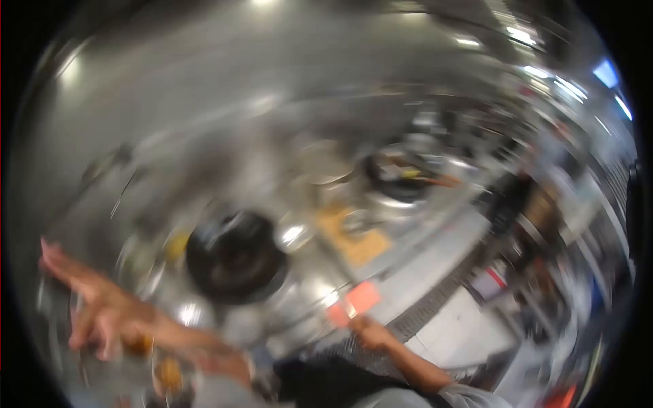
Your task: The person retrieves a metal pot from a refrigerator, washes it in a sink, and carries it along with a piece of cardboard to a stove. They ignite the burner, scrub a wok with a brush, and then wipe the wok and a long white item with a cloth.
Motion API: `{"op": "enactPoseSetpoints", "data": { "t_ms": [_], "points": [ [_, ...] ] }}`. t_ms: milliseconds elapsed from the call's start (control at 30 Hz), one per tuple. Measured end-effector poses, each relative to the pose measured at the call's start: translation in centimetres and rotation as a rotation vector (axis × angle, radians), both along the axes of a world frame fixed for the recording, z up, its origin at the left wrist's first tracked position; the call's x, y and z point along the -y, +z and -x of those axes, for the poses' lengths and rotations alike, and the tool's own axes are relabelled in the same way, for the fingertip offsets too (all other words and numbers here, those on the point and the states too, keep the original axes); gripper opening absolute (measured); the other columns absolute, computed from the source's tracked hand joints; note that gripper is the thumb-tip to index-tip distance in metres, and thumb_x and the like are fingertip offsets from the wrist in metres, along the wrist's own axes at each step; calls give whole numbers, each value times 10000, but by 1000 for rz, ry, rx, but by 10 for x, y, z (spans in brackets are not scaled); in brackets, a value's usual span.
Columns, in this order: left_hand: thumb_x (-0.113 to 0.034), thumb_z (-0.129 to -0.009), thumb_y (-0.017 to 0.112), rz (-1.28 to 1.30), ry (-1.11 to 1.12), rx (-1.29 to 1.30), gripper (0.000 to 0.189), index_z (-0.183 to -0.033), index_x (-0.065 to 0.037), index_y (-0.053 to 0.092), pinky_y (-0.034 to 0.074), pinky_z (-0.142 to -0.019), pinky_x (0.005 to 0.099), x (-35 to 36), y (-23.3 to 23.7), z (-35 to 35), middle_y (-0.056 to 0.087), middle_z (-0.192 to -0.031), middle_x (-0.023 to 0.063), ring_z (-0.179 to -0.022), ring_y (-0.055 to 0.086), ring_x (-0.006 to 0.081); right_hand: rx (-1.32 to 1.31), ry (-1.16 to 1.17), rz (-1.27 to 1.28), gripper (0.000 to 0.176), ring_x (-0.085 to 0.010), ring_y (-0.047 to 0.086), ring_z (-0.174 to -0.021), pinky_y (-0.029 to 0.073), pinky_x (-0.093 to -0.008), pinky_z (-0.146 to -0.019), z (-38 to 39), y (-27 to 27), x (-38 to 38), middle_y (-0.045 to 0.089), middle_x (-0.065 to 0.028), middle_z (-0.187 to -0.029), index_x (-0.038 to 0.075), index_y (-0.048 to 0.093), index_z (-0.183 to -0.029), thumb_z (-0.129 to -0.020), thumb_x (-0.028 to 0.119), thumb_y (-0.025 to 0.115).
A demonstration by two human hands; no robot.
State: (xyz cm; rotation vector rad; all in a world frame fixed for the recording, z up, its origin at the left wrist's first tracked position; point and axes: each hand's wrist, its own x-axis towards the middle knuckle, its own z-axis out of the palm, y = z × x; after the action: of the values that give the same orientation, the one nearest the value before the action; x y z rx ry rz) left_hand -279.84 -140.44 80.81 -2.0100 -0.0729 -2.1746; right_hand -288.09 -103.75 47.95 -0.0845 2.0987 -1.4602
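In the head view, blurred throughout, the left hand [112, 309] is stretched out to the left with the forefinger extended and the other fingers partly bent; nothing is seen to be held in it. A red sheet [360, 297], perhaps cloth or paper, appears to be gripped at its near edge by the right hand [373, 333]. A reach by the left hand is judged to be in hand, for which clearance from the black pan [237, 262] is called for. The pan is set between the hands, touched by neither.
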Motion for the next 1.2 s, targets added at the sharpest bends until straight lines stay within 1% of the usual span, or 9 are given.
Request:
{"op": "enactPoseSetpoints", "data": {
  "t_ms": [100,167,267,367,533,633,700,867,1200],
  "points": [
    [-274,-852,763,190,562,-229,1016,-1581,-110,74,550,-475,257,110,16,-62,528,-1390,182,-639,654,204,133,67,148,188,-110,422,-351,274,-269,-293,3,24,31,472,-31,-536,72,485,-885,-1004,216,508],
    [-506,-883,690,92,942,198,964,-1544,-13,190,448,-380,222,109,-23,-68,680,-1121,211,-542,593,167,84,154,41,184,-111,424,-351,281,-271,-294,7,54,73,457,-20,-523,64,473,-888,-1009,197,513],
    [-746,-852,536,327,1807,1016,1028,-1508,3,284,515,-733,350,114,-139,-35,646,-1130,250,-788,650,211,225,379,192,143,-98,428,-399,333,-259,-339,24,38,141,473,0,-589,55,509,-1027,-1008,190,551],
    [-757,-738,669,287,1413,1281,1260,-1583,-53,55,501,-822,344,51,-258,-57,415,-1417,187,-946,617,219,425,341,457,204,-92,419,-421,327,-245,-353,-20,92,247,501,7,-686,72,536,-1173,-1008,191,555],
    [-303,-933,666,347,1203,1678,708,-1480,-10,326,512,-855,342,43,-324,-122,535,-1317,177,-931,635,201,287,689,263,186,-65,413,-460,311,-225,-386,16,74,442,485,20,-709,75,571,-1115,-995,217,564],
    [-189,-947,656,491,1316,1685,472,-1348,12,505,510,-853,318,101,-325,-153,638,-1150,132,-910,639,173,-698,691,-82,203,-323,564,-641,465,-403,-590,27,13,581,595,-198,-807,-6,548,-1070,-949,158,546],
    [-97,-925,660,384,1427,1757,288,-1191,10,630,502,-838,275,147,-310,-155,704,-1012,83,-877,640,131,-813,642,-174,197,-528,638,-821,530,-528,-788,12,5,638,644,-358,-927,-51,540,-1023,-919,116,540],
    [-201,-975,628,232,1748,1725,295,-1173,17,614,512,-782,266,262,-298,-137,693,-1019,87,-849,634,123,1491,449,642,99,-156,573,-508,493,-264,-446,43,7,702,578,-82,-684,-31,524,-976,-932,57,542],
    [-518,-1019,421,468,1338,1954,573,-1408,-100,470,487,-873,418,390,-356,61,614,-1205,135,-1001,626,241,1015,354,760,177,-23,409,-497,328,-179,-387,36,128,493,473,25,-725,-1,526,-1131,-974,77,552]
  ]
}}
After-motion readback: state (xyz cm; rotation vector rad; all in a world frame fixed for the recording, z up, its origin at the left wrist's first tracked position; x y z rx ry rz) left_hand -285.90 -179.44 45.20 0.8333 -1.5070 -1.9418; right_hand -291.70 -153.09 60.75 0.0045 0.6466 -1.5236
